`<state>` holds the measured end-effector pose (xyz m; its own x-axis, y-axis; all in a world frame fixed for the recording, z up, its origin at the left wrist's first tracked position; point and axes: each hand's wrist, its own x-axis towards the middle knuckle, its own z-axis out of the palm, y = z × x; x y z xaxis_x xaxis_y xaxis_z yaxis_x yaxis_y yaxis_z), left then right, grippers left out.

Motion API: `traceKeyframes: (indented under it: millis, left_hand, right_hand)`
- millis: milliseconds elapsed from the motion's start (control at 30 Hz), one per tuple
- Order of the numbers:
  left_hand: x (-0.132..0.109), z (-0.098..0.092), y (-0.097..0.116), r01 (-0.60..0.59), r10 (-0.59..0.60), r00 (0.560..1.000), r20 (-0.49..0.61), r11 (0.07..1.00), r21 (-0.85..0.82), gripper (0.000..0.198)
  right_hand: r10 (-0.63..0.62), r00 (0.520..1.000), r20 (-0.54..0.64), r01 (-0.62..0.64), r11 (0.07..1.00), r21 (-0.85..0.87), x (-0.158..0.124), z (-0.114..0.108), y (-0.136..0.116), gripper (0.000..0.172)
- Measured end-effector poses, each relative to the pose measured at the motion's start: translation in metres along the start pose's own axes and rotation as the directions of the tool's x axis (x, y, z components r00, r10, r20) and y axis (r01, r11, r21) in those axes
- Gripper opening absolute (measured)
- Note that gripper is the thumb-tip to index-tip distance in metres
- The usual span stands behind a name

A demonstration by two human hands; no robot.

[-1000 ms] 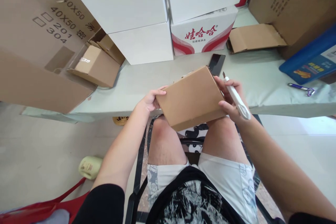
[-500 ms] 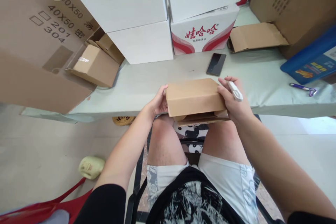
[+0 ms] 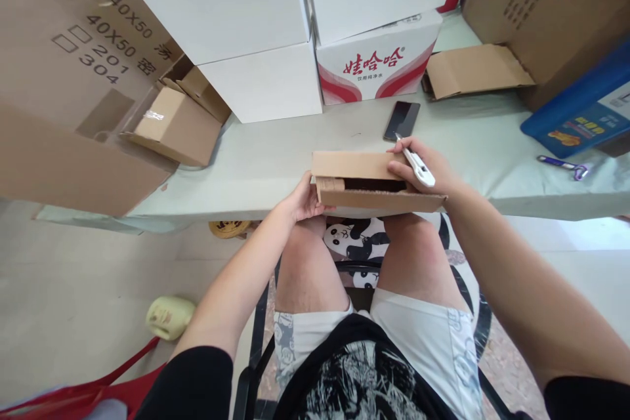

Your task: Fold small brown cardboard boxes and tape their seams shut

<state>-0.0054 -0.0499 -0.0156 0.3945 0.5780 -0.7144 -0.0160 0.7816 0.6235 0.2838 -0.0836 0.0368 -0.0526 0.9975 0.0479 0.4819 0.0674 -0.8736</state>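
A small brown cardboard box [image 3: 378,199] is held at the table's front edge, above my knees. Its near side gapes, showing a dark inside between the upper panel and the lower flap. My left hand [image 3: 306,200] grips the box's left end, fingers curled round beneath it. In my right hand [image 3: 423,161] is a white utility knife [image 3: 418,167], its tip pointing away toward the phone. The fingers of that same hand also rest on the box's top right part.
A black phone [image 3: 401,121] lies just beyond the box. White boxes [image 3: 266,82] and a red-and-white carton [image 3: 378,69] stand behind. Small cardboard boxes [image 3: 177,128] sit at left, a flattened box [image 3: 477,70] at right. A blue container [image 3: 581,115] and a purple razor [image 3: 564,165] lie further right.
The box has tilted so its open near side now faces up toward me. My right hand has shifted slightly left and up over the box, with the knife swung into clearer view.
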Motion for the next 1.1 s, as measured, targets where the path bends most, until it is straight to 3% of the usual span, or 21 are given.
traceKeyframes:
  millis: [100,200,267,300,367,400,433,500,600,767,900,1000,1100]
  left_hand:
    - [-0.001,0.000,0.002,0.020,-0.011,0.993,-0.117,0.997,0.077,0.063]
    - [-0.009,0.002,0.009,-0.107,0.192,0.938,-0.290,0.952,0.287,0.057]
    - [-0.018,0.008,0.017,-0.292,0.449,0.835,-0.318,0.851,0.436,0.050]
    - [-0.022,0.012,0.021,-0.400,0.587,0.757,-0.285,0.763,0.508,0.048]
    - [-0.032,0.023,0.028,-0.549,0.801,0.576,-0.164,0.527,0.649,0.044]
    - [-0.036,0.029,0.031,-0.570,0.858,0.508,-0.080,0.404,0.716,0.043]
    - [-0.039,0.035,0.032,-0.564,0.880,0.475,0.002,0.303,0.768,0.042]
    - [-0.042,0.046,0.033,-0.514,0.854,0.501,0.142,0.161,0.842,0.042]
    - [-0.038,0.052,0.030,-0.433,0.812,0.557,0.176,0.103,0.895,0.037]
    - [-0.029,0.048,0.026,-0.470,0.839,0.533,0.108,0.187,0.863,0.037]
    - [-0.021,0.047,0.022,-0.491,0.862,0.495,0.112,0.171,0.855,0.028]
    - [-0.016,0.046,0.018,-0.487,0.879,0.465,0.107,0.154,0.860,0.023]
    - [-0.014,0.045,0.016,-0.475,0.880,0.457,0.129,0.119,0.872,0.021]
  right_hand:
    - [0.061,0.998,-0.019,-0.059,0.994,0.088,0.014,0.008,0.012,0.037]
    - [0.082,0.997,-0.002,-0.081,0.988,0.128,0.022,0.012,0.014,0.036]
    - [0.096,0.995,0.007,-0.096,0.982,0.161,0.025,0.014,0.014,0.036]
    - [0.099,0.995,0.007,-0.098,0.978,0.186,0.026,0.015,0.014,0.036]
    - [0.099,0.995,-0.002,-0.096,0.968,0.232,0.027,0.017,0.016,0.036]
    - [0.099,0.995,-0.008,-0.094,0.963,0.251,0.027,0.018,0.018,0.036]
    - [0.100,0.995,-0.013,-0.093,0.960,0.265,0.028,0.019,0.020,0.036]
    - [0.106,0.994,-0.015,-0.097,0.952,0.290,0.028,0.019,0.022,0.038]
    - [0.137,0.991,-0.011,-0.123,0.922,0.368,0.029,0.020,0.020,0.040]
    - [0.178,0.984,-0.002,-0.156,0.867,0.472,0.026,0.021,0.014,0.040]
    - [0.248,0.968,0.045,-0.225,0.767,0.601,0.022,0.019,0.019,0.047]
    - [0.276,0.959,0.064,-0.256,0.745,0.616,0.024,0.015,0.025,0.045]
    - [0.335,0.932,-0.139,-0.166,0.735,0.658,0.030,0.005,0.026,0.031]
